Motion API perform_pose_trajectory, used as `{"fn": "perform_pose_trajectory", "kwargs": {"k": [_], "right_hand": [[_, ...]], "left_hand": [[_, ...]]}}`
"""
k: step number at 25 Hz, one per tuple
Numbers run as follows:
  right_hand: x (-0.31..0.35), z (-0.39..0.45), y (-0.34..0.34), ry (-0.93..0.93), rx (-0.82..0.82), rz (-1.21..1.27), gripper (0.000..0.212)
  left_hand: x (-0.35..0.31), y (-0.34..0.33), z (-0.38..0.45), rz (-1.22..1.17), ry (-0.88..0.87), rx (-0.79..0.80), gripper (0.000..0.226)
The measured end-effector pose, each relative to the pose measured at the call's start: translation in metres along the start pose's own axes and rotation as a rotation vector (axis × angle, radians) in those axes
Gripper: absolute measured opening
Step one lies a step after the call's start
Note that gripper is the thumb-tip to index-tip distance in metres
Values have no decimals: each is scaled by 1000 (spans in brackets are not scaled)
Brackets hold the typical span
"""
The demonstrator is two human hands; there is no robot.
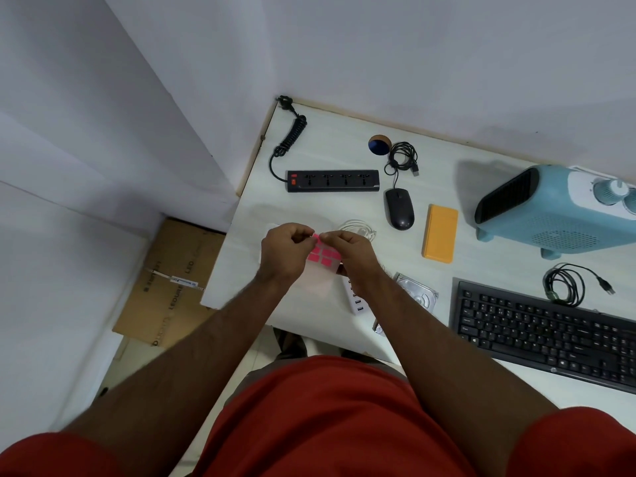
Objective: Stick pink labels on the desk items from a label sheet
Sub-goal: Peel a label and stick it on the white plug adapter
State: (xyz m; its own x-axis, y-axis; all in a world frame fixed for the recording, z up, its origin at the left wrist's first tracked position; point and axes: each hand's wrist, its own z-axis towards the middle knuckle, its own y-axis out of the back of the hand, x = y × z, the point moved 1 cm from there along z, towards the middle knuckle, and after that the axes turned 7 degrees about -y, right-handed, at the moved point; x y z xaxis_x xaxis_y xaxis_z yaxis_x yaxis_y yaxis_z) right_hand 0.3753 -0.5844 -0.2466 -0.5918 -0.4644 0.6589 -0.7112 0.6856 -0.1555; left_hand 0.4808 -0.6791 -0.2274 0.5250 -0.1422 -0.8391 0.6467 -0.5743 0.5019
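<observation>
Above the desk's near left part I hold a label sheet (pixel 321 266) with several pink labels (pixel 323 255) on its upper half. My left hand (pixel 287 251) grips the sheet's top left edge. My right hand (pixel 351 251) pinches at the top pink label with thumb and finger. Desk items lie around: a black power strip (pixel 333 180), a black mouse (pixel 399 208), an orange box (pixel 440 235), a white USB hub (pixel 356 299) partly under my right wrist, a hard drive (pixel 418 292), a black keyboard (pixel 550 333) and a blue heater (pixel 554 208).
A coiled white cable (pixel 358 227) lies just beyond my hands. A round blue-and-wood object (pixel 379 144) and a coiled black cable (pixel 564 284) also sit on the white desk (pixel 344 132). A cardboard box (pixel 172 280) stands on the floor to the left.
</observation>
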Motion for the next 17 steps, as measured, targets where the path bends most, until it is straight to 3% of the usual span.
{"fn": "perform_pose_trajectory", "kwargs": {"k": [10, 17], "right_hand": [[9, 2, -1, -24, 18, -44, 7], [14, 3, -1, -30, 69, -33, 11]], "left_hand": [[-3, 7, 4, -14, -41, 27, 19], [-6, 4, 2, 186, -290, -39, 18]]}}
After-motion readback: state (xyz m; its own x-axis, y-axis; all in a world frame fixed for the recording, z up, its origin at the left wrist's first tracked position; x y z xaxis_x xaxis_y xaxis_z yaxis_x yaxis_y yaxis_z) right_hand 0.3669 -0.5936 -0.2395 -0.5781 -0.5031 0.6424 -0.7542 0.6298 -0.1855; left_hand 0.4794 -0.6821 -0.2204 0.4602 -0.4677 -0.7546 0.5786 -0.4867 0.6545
